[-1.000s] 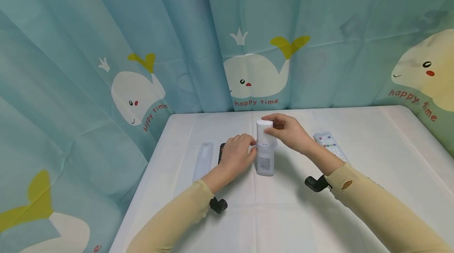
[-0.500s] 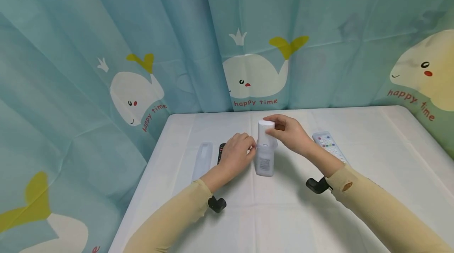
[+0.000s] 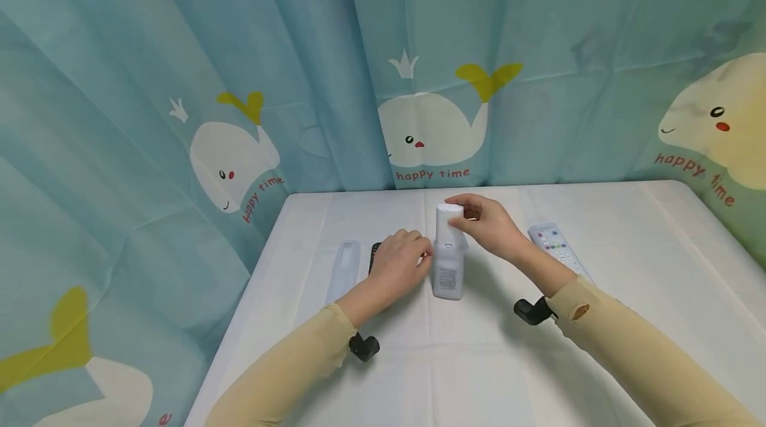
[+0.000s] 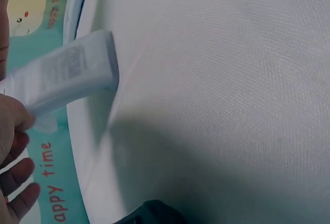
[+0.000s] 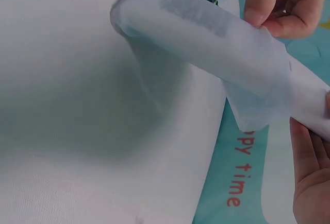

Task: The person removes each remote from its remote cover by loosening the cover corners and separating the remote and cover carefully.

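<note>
A white remote control [image 3: 444, 222] stands upright over the table, its lower part inside a translucent sleeve [image 3: 448, 281]. My right hand [image 3: 487, 226] grips the bare upper end of the remote between thumb and fingers. With thumb and forefinger, my left hand [image 3: 399, 259] pinches the sleeve's edge from the left side. A loose flap of the sleeve [image 5: 252, 105] hangs out near its mouth in the right wrist view, and the bare remote [image 5: 307, 92] comes out past it. A printed label shows through the sleeve [image 4: 77, 69] in the left wrist view.
Left of my left hand lies another translucent sleeve [image 3: 343, 271]. A black remote [image 3: 374, 255] is mostly hidden behind that hand. A pale remote with coloured buttons [image 3: 559, 247] lies to the right, partly behind my right forearm. A whale-print curtain [image 3: 431, 128] borders the white table [image 3: 479, 360].
The remote sits slightly deeper in the sleeve, with its label nearer the sleeve's lower end. Both hands keep nearly the same places.
</note>
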A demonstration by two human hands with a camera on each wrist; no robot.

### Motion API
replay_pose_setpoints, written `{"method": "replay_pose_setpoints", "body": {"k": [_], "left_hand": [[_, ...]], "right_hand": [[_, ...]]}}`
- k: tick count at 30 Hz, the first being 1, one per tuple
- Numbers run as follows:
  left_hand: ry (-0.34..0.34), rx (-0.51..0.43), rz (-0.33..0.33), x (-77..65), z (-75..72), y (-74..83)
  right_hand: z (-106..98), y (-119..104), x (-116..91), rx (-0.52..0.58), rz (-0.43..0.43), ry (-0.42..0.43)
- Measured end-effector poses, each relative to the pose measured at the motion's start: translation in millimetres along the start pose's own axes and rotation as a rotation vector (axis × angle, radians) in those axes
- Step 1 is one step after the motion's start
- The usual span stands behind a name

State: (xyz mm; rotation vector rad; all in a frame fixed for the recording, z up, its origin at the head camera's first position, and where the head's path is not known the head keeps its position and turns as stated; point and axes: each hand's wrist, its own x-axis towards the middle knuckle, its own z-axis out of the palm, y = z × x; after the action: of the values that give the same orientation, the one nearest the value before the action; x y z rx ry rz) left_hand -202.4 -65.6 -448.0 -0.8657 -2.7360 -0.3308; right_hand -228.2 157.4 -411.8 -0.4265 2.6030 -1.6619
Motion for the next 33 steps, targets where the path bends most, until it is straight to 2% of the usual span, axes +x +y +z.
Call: {"method": "replay_pose_setpoints", "body": {"k": [5,12,23,29,33], "left_hand": [[0.056,0.012,0.026,0.2,1.1,5.3],[0.176,0.036,0.187,13.4,3.6,20.3],[0.371,0.155,0.334,24.2,8.1,20.5],[0.389,0.269,0.364,25.2,11.5,19.8],[0.373,0.271,0.351,25.8,15.5,22.7]], "right_hand": [[-1.4,2.0,3.5,0.018,0.042,-0.008],[0.2,-0.8,9.0,-0.027,0.072,0.028],[1.8,-4.2,12.5,-0.037,0.111,0.046],[3.8,-7.9,12.7,-0.034,0.111,0.050],[5.6,-9.5,12.8,-0.017,0.111,0.047]]}}
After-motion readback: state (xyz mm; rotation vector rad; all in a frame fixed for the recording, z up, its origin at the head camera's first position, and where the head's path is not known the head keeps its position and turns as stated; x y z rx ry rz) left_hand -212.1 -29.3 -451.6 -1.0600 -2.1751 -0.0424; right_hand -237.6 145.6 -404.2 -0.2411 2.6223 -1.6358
